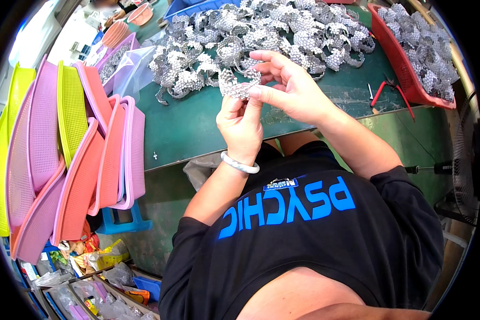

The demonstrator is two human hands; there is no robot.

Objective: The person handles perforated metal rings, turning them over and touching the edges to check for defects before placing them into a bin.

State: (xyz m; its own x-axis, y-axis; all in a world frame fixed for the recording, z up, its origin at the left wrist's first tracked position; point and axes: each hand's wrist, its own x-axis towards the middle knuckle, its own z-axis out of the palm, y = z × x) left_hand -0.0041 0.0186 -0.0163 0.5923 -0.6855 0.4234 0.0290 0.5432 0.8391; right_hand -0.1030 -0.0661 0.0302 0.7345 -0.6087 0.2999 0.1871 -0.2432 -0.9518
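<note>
Both hands hold one curved silver strip (234, 88) with a scaly, tile-like surface, raised above the near edge of the green table (186, 130). My left hand (240, 125), below a pale bangle, pinches its lower edge between thumb and fingers. From the right, my right hand (293, 88) grips the strip's other end, thumb in front and fingers curled behind it. Just beyond lies a broad heap of similar silver strips (266, 32), many bent into loops. The fingers cover part of the held piece.
At right stand a red basket (400, 69) of silver strips and red-handled pliers (378, 94). Stacked plastic baskets (74, 176) fill the left side, above a blue stool (124, 221). A clear plastic bag (130, 74) lies by the heap. A fan (464, 160) stands far right.
</note>
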